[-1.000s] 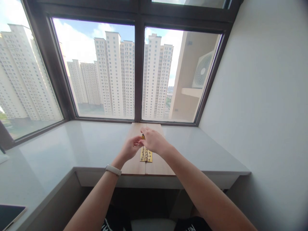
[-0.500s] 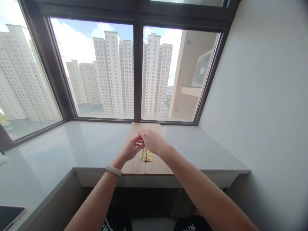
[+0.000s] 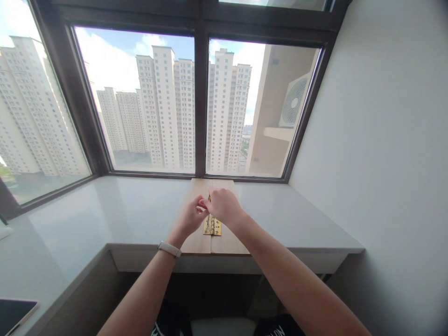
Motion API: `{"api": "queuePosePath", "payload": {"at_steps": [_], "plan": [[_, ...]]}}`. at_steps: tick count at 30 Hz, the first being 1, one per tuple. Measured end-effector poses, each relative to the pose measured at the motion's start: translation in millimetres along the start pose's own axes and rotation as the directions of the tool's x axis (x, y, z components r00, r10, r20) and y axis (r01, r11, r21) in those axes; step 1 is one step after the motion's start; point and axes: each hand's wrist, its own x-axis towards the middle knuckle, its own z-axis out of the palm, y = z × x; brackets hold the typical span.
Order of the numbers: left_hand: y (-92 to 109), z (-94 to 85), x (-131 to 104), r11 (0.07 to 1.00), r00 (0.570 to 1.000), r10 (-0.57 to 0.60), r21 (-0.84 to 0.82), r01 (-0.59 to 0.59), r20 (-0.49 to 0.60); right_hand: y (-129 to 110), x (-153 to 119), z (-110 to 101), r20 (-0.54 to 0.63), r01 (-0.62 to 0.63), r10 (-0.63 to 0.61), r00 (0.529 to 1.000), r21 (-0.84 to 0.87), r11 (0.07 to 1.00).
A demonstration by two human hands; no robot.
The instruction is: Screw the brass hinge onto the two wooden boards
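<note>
A gold-coloured piece that looks like a hinge (image 3: pixel 212 226) lies over the seam between two pale wooden boards (image 3: pixel 196 242). It has dark marks or holes, and its far part is hidden by my hands. My left hand (image 3: pixel 192 215), with a light band on its wrist, is closed with fingers curled at the left of the piece. Over its far end, my right hand (image 3: pixel 224 204) is closed, fingers meeting those of the left. A small dark and yellow bit shows between the hands; what the fingers pinch is too small to tell.
The boards rest on a white counter (image 3: pixel 140 210) below a dark-framed window (image 3: pixel 200 107). A white wall (image 3: pixel 378 116) stands to the right. At the lower left lies a dark flat device (image 3: pixel 16 311). The counter's front edge is close to my body.
My left hand has moved slightly right, its fingers curling in closer to my right hand. My right hand has shifted a little to the right. The gold piece and boards stay in place.
</note>
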Motion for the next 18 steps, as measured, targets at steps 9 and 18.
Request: {"api": "queuePosePath", "payload": {"at_steps": [9, 18], "plan": [[-3, -6.3, 0, 0.988, 0.985, -0.016, -0.15, 0.042, 0.17, -1, -3, -6, 0.074, 0.269, -0.269, 0.96, 0.019, 0.963], [0, -6.0, -1, 0.999, 0.998, 0.005, -0.045, -0.002, 0.055, -1, -4, 0, -0.018, 0.165, -0.164, 0.986, 0.113, 0.98]]}}
